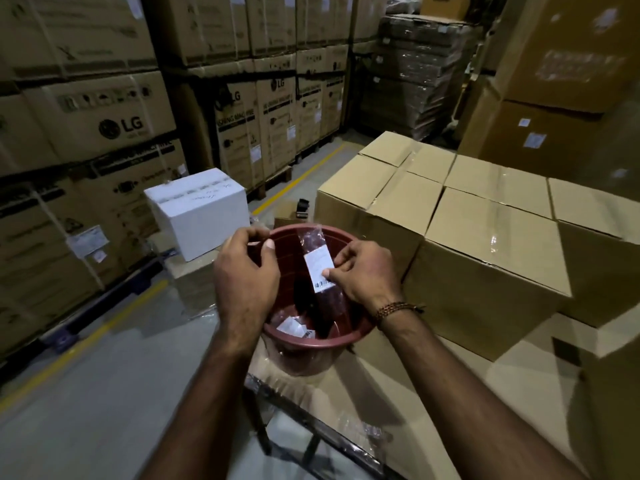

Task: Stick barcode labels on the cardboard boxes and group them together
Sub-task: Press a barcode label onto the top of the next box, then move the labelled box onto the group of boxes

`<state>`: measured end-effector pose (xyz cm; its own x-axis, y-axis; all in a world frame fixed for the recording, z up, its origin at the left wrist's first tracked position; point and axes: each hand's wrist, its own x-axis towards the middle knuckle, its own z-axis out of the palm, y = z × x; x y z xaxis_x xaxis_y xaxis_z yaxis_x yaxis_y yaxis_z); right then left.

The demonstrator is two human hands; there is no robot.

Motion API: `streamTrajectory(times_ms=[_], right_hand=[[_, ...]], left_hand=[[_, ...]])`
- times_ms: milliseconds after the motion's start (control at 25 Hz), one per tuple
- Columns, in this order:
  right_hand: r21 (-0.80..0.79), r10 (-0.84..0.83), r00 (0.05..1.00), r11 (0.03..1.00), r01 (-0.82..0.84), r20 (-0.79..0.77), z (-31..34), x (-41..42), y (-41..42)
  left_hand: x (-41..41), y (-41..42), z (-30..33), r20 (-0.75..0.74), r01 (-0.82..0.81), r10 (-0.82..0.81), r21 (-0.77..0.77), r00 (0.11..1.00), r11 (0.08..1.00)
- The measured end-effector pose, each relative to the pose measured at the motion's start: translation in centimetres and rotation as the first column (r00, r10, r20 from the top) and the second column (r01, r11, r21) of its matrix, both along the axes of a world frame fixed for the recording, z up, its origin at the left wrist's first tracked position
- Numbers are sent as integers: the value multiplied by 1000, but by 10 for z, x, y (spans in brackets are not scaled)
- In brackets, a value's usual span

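- Our right hand (363, 275) pinches a barcode label (320, 271) by its edge over the red tub (304, 344); left hand (244, 271) pinches something thin and clear at the rim.
- We judge the label light, limp, sticky: hold corners only.
- Cardboard boxes (485, 237) stand grouped just right.

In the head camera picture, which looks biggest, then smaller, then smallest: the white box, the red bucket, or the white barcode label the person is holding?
1. Red bucket and white box: they look about alike; the bucket is nearer the camera, so I won't rank them.
2. Barcode label, pinched by the right hand: clearly smallest.
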<state>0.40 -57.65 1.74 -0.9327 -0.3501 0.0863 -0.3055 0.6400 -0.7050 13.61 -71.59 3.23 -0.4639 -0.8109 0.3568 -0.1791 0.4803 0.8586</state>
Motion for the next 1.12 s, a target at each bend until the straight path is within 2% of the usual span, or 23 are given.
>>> streamTrajectory(times_ms=[120, 240, 320, 480, 760, 1120], right_hand=[[132, 54, 999, 990, -53, -3, -5, -1, -18], [351, 86, 996, 933, -79, -4, -7, -4, -33], [419, 86, 995, 906, -61, -41, -8, -5, -36], [353, 95, 991, 934, -57, -91, -1, -10, -24], [115, 76, 987, 992, -60, -143, 26, -8, 27], [-26, -35, 974, 999, 29, -225, 58, -1, 159]], left_hand=[[0, -9, -2, 6, -8, 7, 35, 1000, 999], [-2, -14, -1, 28, -10, 9, 45, 1000, 999], [-2, -15, 1, 34, 1, -2, 51, 999, 999], [-7, -14, 3, 29, 7, -8, 48, 1000, 999], [-28, 24, 16, 29, 90, -90, 19, 995, 996], [-63, 132, 35, -17, 310, -312, -81, 950, 947]])
